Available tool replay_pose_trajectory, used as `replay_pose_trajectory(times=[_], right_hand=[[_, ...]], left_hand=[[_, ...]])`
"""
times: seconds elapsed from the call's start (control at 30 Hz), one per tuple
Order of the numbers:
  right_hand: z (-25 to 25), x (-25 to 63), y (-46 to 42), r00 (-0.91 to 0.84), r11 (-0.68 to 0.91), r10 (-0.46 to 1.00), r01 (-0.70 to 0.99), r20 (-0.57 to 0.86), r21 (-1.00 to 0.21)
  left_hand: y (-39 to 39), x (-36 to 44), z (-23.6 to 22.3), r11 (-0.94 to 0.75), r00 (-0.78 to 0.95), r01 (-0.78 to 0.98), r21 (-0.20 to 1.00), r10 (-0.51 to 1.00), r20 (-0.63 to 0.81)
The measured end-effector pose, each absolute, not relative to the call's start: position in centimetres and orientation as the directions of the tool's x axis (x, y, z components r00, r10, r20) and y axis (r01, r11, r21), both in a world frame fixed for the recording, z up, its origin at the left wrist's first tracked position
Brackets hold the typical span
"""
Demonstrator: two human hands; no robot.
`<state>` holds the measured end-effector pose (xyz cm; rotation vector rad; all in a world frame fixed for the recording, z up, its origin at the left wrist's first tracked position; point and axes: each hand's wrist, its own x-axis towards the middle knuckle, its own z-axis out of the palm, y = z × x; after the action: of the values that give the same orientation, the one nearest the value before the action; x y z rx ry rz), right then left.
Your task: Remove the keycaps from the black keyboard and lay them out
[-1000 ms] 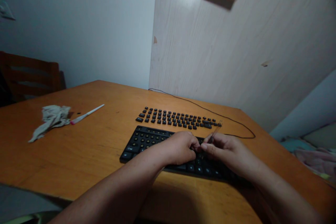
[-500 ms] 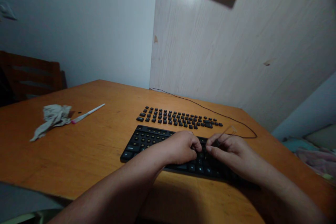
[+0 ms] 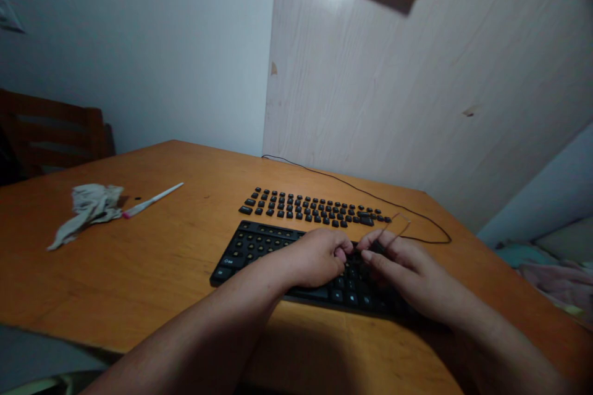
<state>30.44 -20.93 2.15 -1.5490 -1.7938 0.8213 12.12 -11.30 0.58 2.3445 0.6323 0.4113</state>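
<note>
A black keyboard (image 3: 306, 294) lies before me, its left part stripped to pale-topped key stems while keys remain along the front edge. My left hand (image 3: 323, 259) is over its middle, fingers curled together; whatever they hold is hidden. Just beside it, my right hand (image 3: 397, 259) has thumb and fingertips close together over the right part of the keyboard. A thin wire keycap puller (image 3: 393, 236) is held in this hand, its wire ends sticking up past the fingers. Behind the keyboard, several loose black keycaps (image 3: 308, 205) lie in rows.
A black cable (image 3: 352, 185) curves along the back and right of the wooden table (image 3: 194, 333). At left are a crumpled grey cloth (image 3: 95, 202), a white brush-like stick (image 3: 157, 199) and a small black piece (image 3: 138, 198). A wall stands behind.
My right hand has turned slightly, and the wire of the puller leans further left. The fingertips of my left hand have curled in and shifted a little left.
</note>
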Motion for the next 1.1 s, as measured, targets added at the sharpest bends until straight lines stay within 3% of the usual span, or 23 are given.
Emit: replay_pose_trajectory(times=[0.37, 0.77, 1.1], right_hand=[[2.26, 29.80, -21.15, -0.146, 0.225, 0.974, 0.643, 0.171, -0.732], [2.93, 29.37, -21.33, -0.325, 0.316, 0.936, 0.614, 0.133, -0.724], [2.45, 30.00, -21.16, -0.297, 0.303, 0.944, 0.602, 0.145, -0.739]], left_hand=[[-11.19, 12.13, 0.30, -0.679, 0.835, 0.320, 0.661, 0.531, 0.142], [-11.00, 12.13, -0.14, -0.673, 0.844, 0.297, 0.678, 0.517, 0.143], [-10.96, 12.18, 0.14, -0.686, 0.852, 0.273, 0.675, 0.498, 0.160]])
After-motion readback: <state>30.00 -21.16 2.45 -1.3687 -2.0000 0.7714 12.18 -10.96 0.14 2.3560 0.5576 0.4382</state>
